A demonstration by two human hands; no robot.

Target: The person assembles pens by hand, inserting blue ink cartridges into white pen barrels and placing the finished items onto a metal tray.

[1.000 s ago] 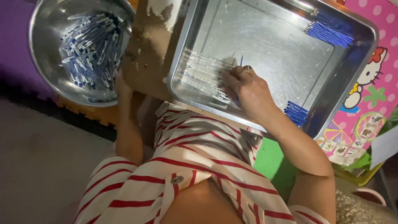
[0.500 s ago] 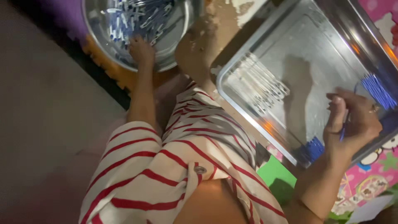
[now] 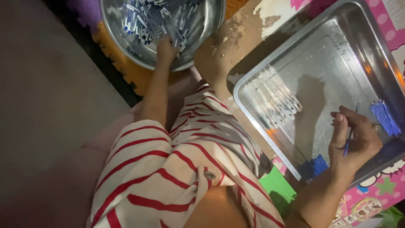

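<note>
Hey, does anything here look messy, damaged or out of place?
One thing: the brown board between the round metal bowl and the steel tray is worn, with white patches where its surface has flaked off. The clear tubes lie in a neat row and the blue pieces sit in tidy clusters.

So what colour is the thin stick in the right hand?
Blue: the thin stick in the right hand, seen in the head view.

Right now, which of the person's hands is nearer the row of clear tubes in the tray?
Right. The right hand hovers over the tray beside the clear tubes; the left hand reaches into the round bowl.
</note>
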